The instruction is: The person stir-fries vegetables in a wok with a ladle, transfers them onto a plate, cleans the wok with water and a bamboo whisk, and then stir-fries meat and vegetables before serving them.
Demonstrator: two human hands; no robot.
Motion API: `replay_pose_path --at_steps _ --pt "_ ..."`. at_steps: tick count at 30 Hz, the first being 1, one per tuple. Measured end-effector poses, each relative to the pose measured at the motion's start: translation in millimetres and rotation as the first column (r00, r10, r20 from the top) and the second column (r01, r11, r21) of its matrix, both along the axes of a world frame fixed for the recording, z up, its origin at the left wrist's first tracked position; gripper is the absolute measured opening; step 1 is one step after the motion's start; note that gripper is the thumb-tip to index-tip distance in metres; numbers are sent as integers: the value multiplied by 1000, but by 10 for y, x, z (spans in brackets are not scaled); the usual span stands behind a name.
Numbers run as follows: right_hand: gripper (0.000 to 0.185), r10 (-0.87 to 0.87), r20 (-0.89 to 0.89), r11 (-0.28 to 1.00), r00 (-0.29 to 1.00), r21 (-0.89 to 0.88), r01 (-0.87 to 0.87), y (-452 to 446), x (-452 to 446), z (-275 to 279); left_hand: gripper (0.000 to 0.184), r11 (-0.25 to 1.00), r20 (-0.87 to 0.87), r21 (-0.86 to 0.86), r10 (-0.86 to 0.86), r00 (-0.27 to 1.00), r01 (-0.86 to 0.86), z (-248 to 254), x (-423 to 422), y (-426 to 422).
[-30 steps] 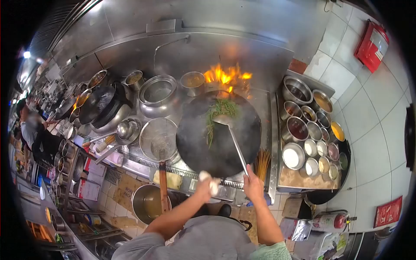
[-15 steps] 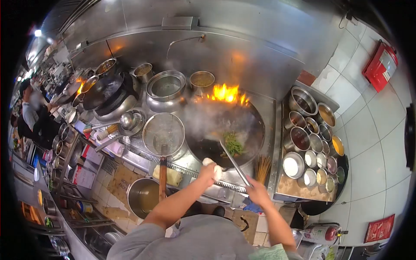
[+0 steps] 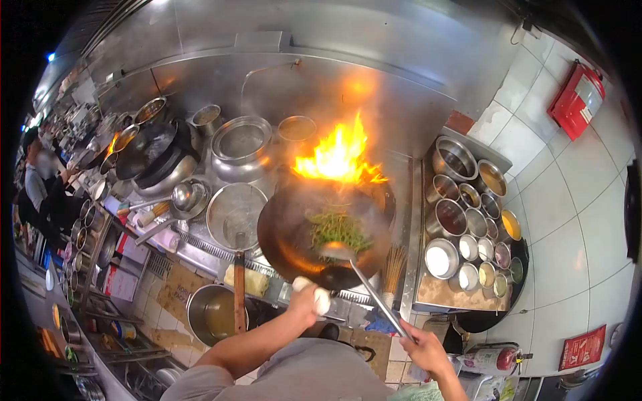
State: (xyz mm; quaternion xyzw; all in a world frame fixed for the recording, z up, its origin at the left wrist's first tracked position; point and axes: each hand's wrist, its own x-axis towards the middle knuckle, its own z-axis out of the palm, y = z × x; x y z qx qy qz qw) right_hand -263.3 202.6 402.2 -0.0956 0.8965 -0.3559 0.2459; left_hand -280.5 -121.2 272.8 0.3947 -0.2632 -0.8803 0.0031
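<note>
My left hand (image 3: 304, 302) is closed round a white cloth (image 3: 321, 301) at the near edge of the dark wok (image 3: 277, 234). Whatever part of the wok the cloth covers is hidden. The fingers of my right hand (image 3: 422, 347) are wrapped round the long metal handle of a ladle (image 3: 376, 294). Its bowl lies in the wok against a heap of green vegetables (image 3: 334, 228). Large flames (image 3: 341, 155) rise behind the wok's far rim, and thin smoke hangs over it.
A round strainer (image 3: 235, 217) with a wooden handle lies left of the wok. Seasoning containers (image 3: 451, 217) fill the right-hand board. Bamboo sticks (image 3: 393, 269) stand beside the wok. A large pot (image 3: 217, 314) is below left. Another person (image 3: 40, 177) stands far left.
The flames have grown taller. The wok first tipped toward me, then back somewhat, and the vegetables slid to its near side and spread. My right hand has moved nearer my body with the ladle.
</note>
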Motion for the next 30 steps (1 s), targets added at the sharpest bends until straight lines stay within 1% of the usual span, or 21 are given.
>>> replay_pose_path --at_steps 1,3,4,7,9,11,13,15,16,17,19,20,21,22,23,24,25,27,28,29,30 --pt "53 35 1 998 999 51 -35 26 -14 81 27 1000 -88 5 -23 996 23 -20 22 -19" --pt "52 80 -27 980 996 184 -74 -86 -103 -6 22 999 32 -47 -4 999 5 -499 -294 -55" --pt "51 60 -100 995 993 85 -52 -197 -271 -303 15 993 72 -103 -45 996 52 -807 -592 -101" --pt "51 -19 -322 994 947 92 51 -690 -684 -1053 9 987 -134 -134 -110 985 92 -984 -709 -157" --pt "51 -87 -484 993 871 23 112 -865 -841 -1280 12 990 -53 -137 -43 998 36 -910 -231 -8" --pt "51 -142 -388 990 911 -34 140 -804 -691 -958 18 989 -23 -120 80 997 -82 -514 239 157" --pt "52 -191 -253 977 948 -145 158 -696 -557 -952 17 992 -75 -113 39 996 -48 -510 182 174" --pt "52 -208 -75 941 975 -286 178 -420 -380 -1088 14 996 50 -82 -15 999 19 -856 -180 114" --pt "53 -140 -41 973 989 -192 129 -302 -294 -970 11 999 -50 -19 32 998 -33 -869 -364 68" --pt "54 -76 -10 993 997 -97 75 -153 -195 -670 12 999 -29 33 23 999 -22 -641 -383 2" --pt "55 35 -21 999 999 31 -35 -19 -168 -245 13 998 106 -67 13 994 -6 -313 -222 -1" --pt "55 89 -58 995 994 61 -85 -7 -172 -116 12 1000 13 27 -7 1000 6 -114 -174 -3" --pt "56 140 -83 987 987 89 -133 -9 -160 -73 12 1000 37 -28 -14 999 15 -154 -249 -19" --pt "56 242 -264 970 933 90 -227 -84 -275 -281 13 996 68 -84 -24 997 30 -316 -368 -31" --pt "56 184 -242 982 953 96 -165 -227 -393 -506 14 989 99 -139 -37 994 50 -525 -460 -49" --pt "55 125 -227 989 966 110 -102 -482 -556 -621 11 984 -11 -167 -68 998 66 -923 -612 -88" --pt "55 82 -264 993 961 108 -55 -721 -737 -882 9 985 -105 -161 -86 991 69 -857 -576 -106" --pt "54 5 -337 998 942 59 15 -969 -808 -1010 16 966 -70 -182 -202 977 186 -1133 -355 -138" --pt "53 -29 -366 999 930 11 35 -1030 -761 -937 24 983 -37 -151 -111 993 104 -1191 -126 -8" --pt "53 -65 -392 998 918 -44 52 -1063 -718 -859 33 992 0 -128 -20 1000 20 -1117 100 80" --pt "52 -86 -373 995 924 -78 61 -941 -602 -799 44 983 -40 -182 22 999 -29 -631 271 175"
